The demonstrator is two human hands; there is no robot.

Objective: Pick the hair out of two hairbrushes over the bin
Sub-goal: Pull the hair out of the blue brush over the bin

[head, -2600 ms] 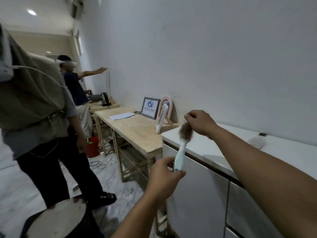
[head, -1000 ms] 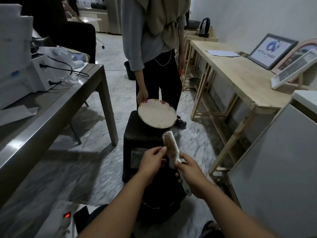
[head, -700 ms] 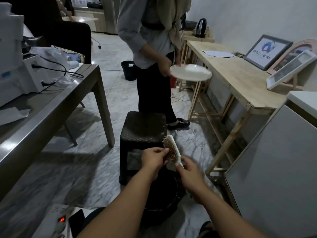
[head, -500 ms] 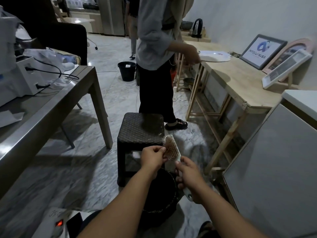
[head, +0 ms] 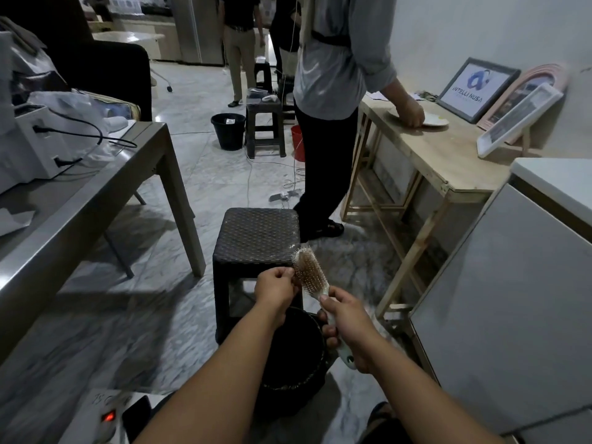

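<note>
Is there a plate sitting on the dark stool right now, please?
No, the stool top is bare; the plate lies on the wooden table.

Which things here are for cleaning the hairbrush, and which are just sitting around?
For the job: hairbrush, dark bin, left hand, right hand.

Just around: stool, wooden table, plate, framed sign, black bucket.

I'm getting only one wide view, from the head, looking forward and down; it's sitting close over both forearms, taking in the stool (head: pixel 258 233) and floor (head: pixel 96 315) beyond.
</note>
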